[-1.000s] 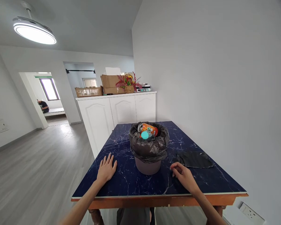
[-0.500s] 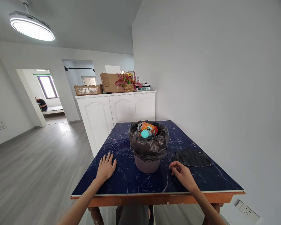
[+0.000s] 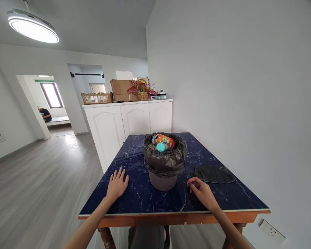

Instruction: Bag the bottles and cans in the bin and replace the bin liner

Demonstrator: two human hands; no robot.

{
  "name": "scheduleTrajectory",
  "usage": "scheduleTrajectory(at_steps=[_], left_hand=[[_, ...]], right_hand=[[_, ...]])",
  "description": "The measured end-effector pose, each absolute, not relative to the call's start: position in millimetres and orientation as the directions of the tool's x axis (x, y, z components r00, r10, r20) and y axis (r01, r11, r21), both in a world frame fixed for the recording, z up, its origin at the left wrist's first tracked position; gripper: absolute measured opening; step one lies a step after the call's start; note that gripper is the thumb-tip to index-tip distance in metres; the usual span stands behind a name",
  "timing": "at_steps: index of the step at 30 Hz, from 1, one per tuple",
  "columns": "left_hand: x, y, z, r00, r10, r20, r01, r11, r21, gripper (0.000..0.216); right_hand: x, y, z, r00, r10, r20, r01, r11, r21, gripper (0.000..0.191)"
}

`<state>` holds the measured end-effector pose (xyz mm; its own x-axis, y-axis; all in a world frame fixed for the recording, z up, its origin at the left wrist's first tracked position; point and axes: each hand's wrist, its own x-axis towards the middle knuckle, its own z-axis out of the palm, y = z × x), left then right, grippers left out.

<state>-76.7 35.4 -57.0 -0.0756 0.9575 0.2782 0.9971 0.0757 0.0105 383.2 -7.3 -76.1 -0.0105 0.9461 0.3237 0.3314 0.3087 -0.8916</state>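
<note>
A small grey bin [image 3: 162, 181] lined with a black bag [image 3: 163, 160] stands in the middle of the dark blue marbled table [image 3: 223, 199]. An orange can [image 3: 163, 140] and a teal cap [image 3: 160, 147] lie on top inside it. My left hand [image 3: 116, 185] rests flat on the table to the bin's left, fingers spread. To the bin's right my right hand [image 3: 202, 193] lies on the table with its fingers curled, holding nothing I can see. A folded black bag [image 3: 214, 174] lies just beyond that hand.
The grey wall runs along the table's right side. Behind the table stands a white cabinet [image 3: 131, 121] with cardboard boxes [image 3: 121, 90] and a flower basket [image 3: 142, 92]. Open wood floor lies to the left. A person [image 3: 44, 113] sits in the far room.
Both hands stay where they were on the table. Only the camera has tilted slightly, shifting the scene a little upward in view.
</note>
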Motion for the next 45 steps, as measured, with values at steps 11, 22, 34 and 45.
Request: scheduleTrajectory(at_steps=[11,22,34,45], left_hand=[[-74.3,34.7,-54.5,-0.084,0.961,0.264,0.996,0.089,-0.008,0.071],[-75.5,35.0,-55.8,-0.078,0.955,0.285,0.997,0.082,-0.005,0.068],[-75.6,35.1,-55.9,-0.068,0.956,0.285,0.997,0.078,-0.026,0.068],[-75.2,35.2,-55.6,-0.070,0.958,0.279,0.996,0.081,-0.028,0.068]], right_hand=[[383.5,-5.9,-78.1,-0.016,0.947,0.321,0.329,0.309,-0.893,0.027],[386.2,-5.6,-80.1,-0.033,0.949,0.315,0.340,0.307,-0.889,0.029],[386.4,-4.8,-80.8,-0.031,0.945,0.324,0.345,0.315,-0.884,0.028],[385.8,-5.0,-79.8,-0.023,0.945,0.325,0.348,0.313,-0.884,0.027]])
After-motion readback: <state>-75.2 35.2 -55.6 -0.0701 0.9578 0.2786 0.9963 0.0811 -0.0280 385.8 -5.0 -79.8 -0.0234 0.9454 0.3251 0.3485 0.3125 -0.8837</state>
